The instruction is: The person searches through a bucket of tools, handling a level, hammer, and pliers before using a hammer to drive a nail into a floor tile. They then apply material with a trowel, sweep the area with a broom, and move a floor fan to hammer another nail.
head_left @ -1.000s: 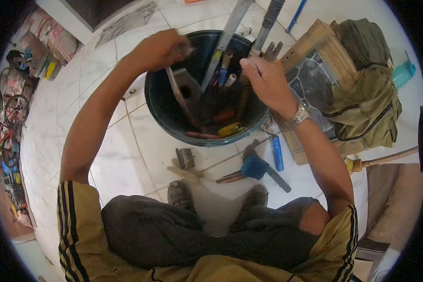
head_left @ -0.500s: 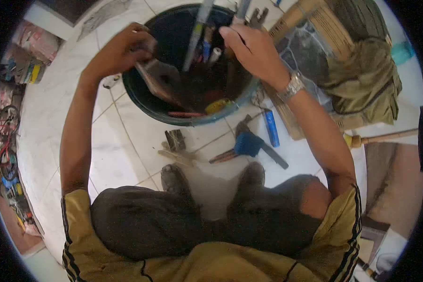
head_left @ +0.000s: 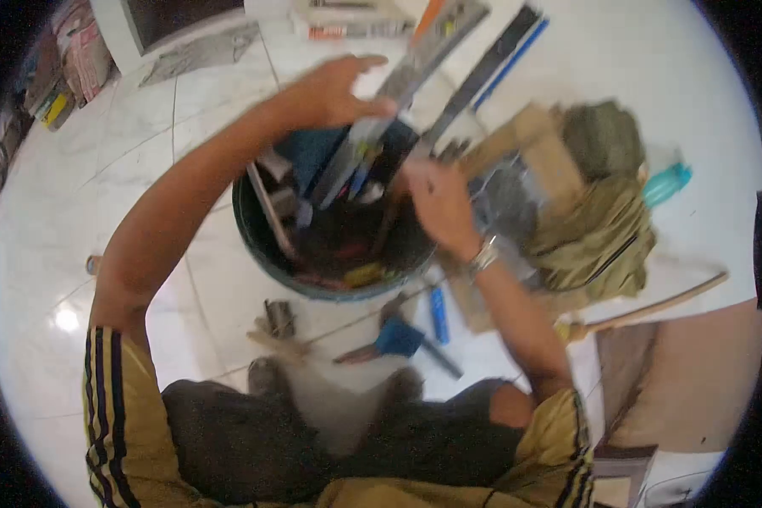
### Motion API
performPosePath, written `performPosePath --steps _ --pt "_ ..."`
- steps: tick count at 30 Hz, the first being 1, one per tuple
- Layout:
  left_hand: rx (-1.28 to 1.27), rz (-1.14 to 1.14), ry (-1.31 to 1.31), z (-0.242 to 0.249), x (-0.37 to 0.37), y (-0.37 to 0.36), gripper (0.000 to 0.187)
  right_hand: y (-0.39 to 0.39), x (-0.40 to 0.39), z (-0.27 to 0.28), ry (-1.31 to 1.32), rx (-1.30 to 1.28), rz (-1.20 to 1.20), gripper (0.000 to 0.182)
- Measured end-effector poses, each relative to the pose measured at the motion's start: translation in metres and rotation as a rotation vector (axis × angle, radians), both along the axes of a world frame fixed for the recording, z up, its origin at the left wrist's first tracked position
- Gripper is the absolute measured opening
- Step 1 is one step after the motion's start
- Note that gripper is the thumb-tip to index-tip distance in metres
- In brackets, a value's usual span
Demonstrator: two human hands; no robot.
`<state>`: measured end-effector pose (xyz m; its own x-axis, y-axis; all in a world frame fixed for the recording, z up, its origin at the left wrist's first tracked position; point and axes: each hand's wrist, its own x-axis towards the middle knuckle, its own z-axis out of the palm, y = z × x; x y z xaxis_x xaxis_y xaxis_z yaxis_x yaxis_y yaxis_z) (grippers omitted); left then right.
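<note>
1. Leaning toward 1 o'clock, the silver bar (head_left: pixel 427 55) stands in the bucket (head_left: pixel 239 212), its upper end well above the rim. The dark bar (head_left: pixel 483 72), with a blue strip along one side, slants beside it toward 1 to 2 o'clock.
2. The left hand (head_left: pixel 334 95) is at the bucket's 12 o'clock, thumb and forefinger spread wide at the silver bar; contact is too blurred to confirm. The right hand (head_left: pixel 436 199), at 3 o'clock, is loosely curled near the dark bar's lower part; I cannot tell whether it grips anything.
3. Main risk, as I judge it: the silver bar could swing or topple over the rim, because it is long, top-heavy and perhaps unheld. It could also snag the crowded tools or knock the pale-edged board (head_left: pixel 269 207) at 9 to 10 o'clock.
4. A careless pull could pinch fingers between the two bars or tip the bucket toward 1 o'clock, where their weight leans.
5. Compared with the earlier frames, the left hand has left the board at 10 o'clock for the silver bar. The right hand remains near 3 o'clock. The view has shifted, showing more of both bars' upper lengths.
</note>
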<state>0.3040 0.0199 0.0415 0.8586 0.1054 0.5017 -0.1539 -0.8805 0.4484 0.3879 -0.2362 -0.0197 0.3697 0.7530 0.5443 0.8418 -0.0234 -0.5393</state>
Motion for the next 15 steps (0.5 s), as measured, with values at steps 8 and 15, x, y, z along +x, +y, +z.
performPosePath --steps 8,15 --pt "-0.157 0.162 0.104 0.004 0.044 -0.01 0.076 -0.001 0.002 0.002 -0.034 0.049 0.034 0.038" --pt "-0.308 0.089 0.04 0.009 -0.038 0.074 0.052 -0.004 -0.001 0.019 0.131 -0.095 0.039 0.04"
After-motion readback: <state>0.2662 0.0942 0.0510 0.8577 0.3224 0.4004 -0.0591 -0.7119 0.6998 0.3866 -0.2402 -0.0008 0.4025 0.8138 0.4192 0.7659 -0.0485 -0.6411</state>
